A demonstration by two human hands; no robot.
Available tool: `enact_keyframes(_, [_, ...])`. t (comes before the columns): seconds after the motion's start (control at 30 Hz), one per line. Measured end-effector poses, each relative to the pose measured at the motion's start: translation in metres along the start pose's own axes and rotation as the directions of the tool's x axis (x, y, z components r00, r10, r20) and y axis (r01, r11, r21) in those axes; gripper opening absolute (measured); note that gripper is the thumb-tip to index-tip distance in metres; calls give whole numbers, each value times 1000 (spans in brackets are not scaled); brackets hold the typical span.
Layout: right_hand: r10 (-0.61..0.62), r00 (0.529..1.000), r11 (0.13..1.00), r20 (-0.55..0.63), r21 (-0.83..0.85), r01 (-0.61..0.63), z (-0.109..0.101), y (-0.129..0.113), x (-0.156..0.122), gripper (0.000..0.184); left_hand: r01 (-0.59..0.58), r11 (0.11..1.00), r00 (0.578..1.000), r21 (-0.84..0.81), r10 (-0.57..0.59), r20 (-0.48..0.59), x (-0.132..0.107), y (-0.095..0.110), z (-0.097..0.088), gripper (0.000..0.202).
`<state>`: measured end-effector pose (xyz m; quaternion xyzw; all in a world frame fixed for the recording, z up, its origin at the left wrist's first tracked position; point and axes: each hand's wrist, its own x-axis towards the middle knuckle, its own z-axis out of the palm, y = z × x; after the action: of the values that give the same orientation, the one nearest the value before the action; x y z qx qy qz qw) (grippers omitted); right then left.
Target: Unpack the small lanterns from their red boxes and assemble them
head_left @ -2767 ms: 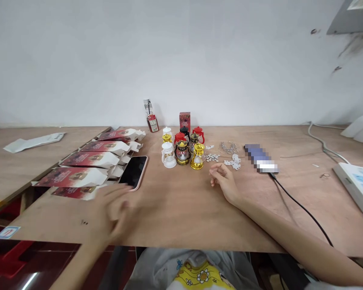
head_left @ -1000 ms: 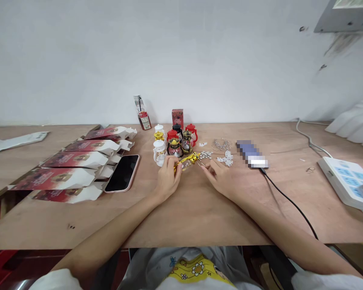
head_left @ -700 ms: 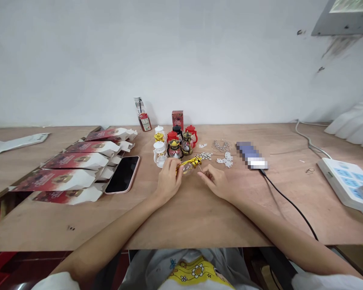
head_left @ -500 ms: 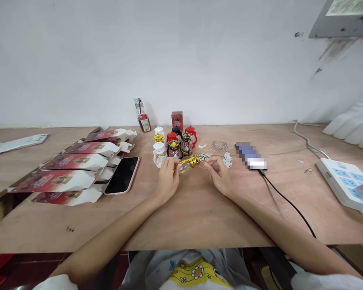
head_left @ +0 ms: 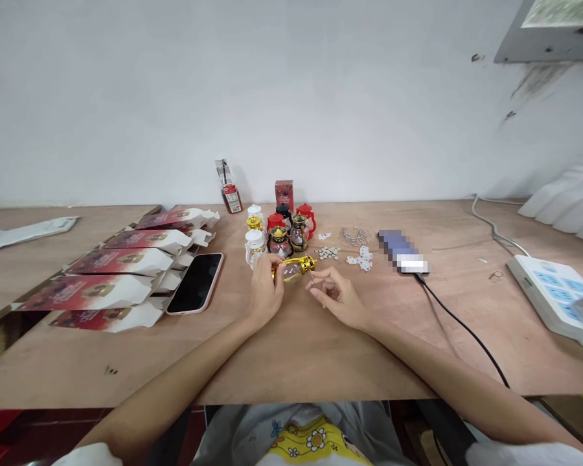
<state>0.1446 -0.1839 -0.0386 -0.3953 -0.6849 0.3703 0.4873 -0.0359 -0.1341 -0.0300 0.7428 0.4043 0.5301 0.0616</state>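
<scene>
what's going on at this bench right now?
A person's left hand holds a gold lantern tipped on its side. The right hand pinches a thin wire-like piece by the lantern's near end; whether it is attached is too small to tell. Beyond them stand other small lanterns, with round metallic discs, white pieces and a wire pile to the right. Printed boxes lie at left.
</scene>
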Motion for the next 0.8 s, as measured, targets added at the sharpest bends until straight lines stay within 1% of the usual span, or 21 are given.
enact_keyframes(0.13, [31,999,997,8,73,-32,-1,-4,-1,24,12,1000,1000,-27,-12,-7,1,0,0,10])
enact_keyframes(0.23, [40,999,994,-10,107,-39,0,-7,-3,23,70,996,997,-50,-70,12,3,1,-1,11])
enact_keyframes(0.33, [54,998,991,-30,121,-50,2,-9,-5,24,125,991,992,-47,-125,9,6,3,-4,13])
enact_keyframes(0.4, [58,996,989,-74,138,-47,3,-10,-4,26,135,989,991,-57,-134,10,7,4,-6,13])
enact_keyframes(0.47, [70,987,986,-143,160,-46,2,-11,-2,26,135,988,991,-76,-134,14,9,3,-7,12])
enact_keyframes(0.57, [106,959,979,-263,195,-55,-5,-11,5,27,131,985,991,-111,-130,16,13,-1,-10,13])
enact_keyframes(0.67, [159,924,969,-348,236,-78,-14,-7,12,28,133,975,990,-178,-121,75,16,-5,-12,15])
enact_keyframes(0.73, [205,916,960,-346,252,-120,-18,-2,15,29,140,963,985,-231,-113,127,16,-5,-12,17])
enact_keyframes(0.8, [241,917,954,-316,249,-165,-19,2,16,29,148,953,981,-263,-109,160,15,-3,-12,17])
